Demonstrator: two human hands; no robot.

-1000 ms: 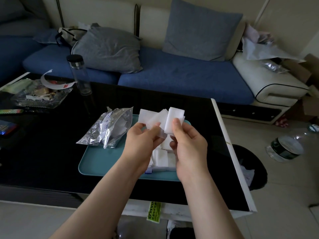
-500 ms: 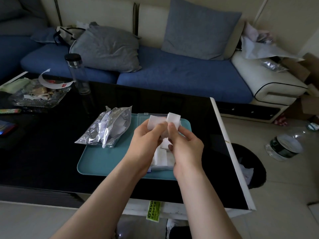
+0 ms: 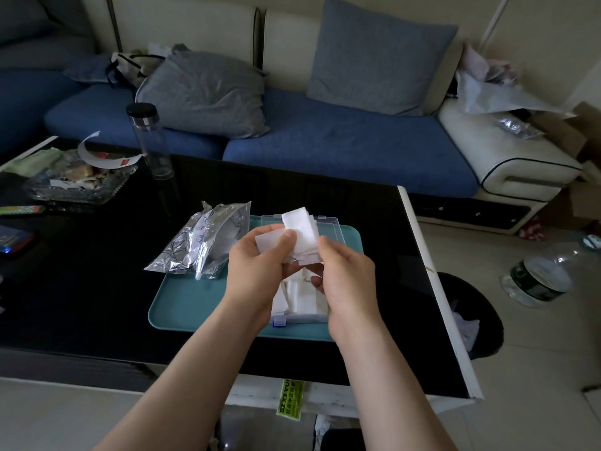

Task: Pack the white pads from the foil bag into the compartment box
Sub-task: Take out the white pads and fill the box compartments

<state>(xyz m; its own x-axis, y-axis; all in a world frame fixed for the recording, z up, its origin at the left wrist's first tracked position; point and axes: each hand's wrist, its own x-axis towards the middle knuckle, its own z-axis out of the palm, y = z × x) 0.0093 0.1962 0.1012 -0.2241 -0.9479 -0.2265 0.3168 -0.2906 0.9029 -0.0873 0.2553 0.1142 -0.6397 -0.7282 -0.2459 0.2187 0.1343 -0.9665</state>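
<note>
Black table [image 3: 97,281] bearing compartment box [image 3: 300,316] faces blue sofa [image 3: 341,148].

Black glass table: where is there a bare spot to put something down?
Bare: the teal tray's near-left corner, in front of the crinkled silver foil bag; the black glass table left of the tray; the strip right of it. Crowded: the clear plastic compartment box, where left hand and right hand hold white pads; the far-left cluttered glass dish.

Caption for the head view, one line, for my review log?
Left hand and right hand hold white pads above the clear compartment box on a teal tray; foil bag lies beside it.
</note>
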